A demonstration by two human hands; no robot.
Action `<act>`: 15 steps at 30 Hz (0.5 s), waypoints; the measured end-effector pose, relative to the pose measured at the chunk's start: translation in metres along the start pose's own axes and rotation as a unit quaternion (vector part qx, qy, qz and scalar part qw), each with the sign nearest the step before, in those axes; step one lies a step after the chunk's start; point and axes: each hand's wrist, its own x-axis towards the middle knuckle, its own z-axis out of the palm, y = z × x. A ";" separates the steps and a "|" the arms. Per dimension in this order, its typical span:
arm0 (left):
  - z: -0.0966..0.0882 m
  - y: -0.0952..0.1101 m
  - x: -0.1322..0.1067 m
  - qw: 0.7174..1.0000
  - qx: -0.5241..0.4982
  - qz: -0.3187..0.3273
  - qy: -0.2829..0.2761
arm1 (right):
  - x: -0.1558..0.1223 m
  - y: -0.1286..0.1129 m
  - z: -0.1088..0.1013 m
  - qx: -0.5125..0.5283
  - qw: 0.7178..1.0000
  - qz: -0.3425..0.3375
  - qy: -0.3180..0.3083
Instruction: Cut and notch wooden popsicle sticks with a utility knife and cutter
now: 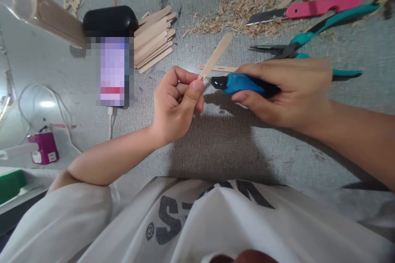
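My left hand pinches the lower end of a wooden craft stick between thumb and fingers. The stick slants up and to the right, above the table. My right hand wraps around a blue-and-black hand tool with a black nose and a thin metal tip. That tip points left and is at the stick's held end; whether it touches is too small to tell. Behind the hands, another craft stick with small printing lies on the table, partly covered by my right hand.
A pile of craft sticks lies beside a phone on a cable. Behind are wood shavings, a pink-handled knife and teal-handled pliers. At left stand a clear cup and a purple plug adapter.
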 end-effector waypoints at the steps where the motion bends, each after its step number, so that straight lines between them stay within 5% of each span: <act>1: 0.000 0.001 0.000 1.000 0.003 -0.003 0.002 | 0.000 0.000 0.000 -0.005 1.000 0.002 -0.006; 4: 0.000 0.003 0.000 1.000 0.016 -0.008 0.005 | -0.001 0.000 0.003 0.005 1.000 -0.007 0.021; 8: 0.001 0.002 -0.002 0.998 0.056 -0.005 0.008 | -0.003 0.000 0.007 0.072 0.988 0.005 0.138; 15: -0.002 -0.002 -0.008 0.981 0.171 0.048 -0.076 | -0.001 -0.005 0.000 0.055 0.993 0.021 0.100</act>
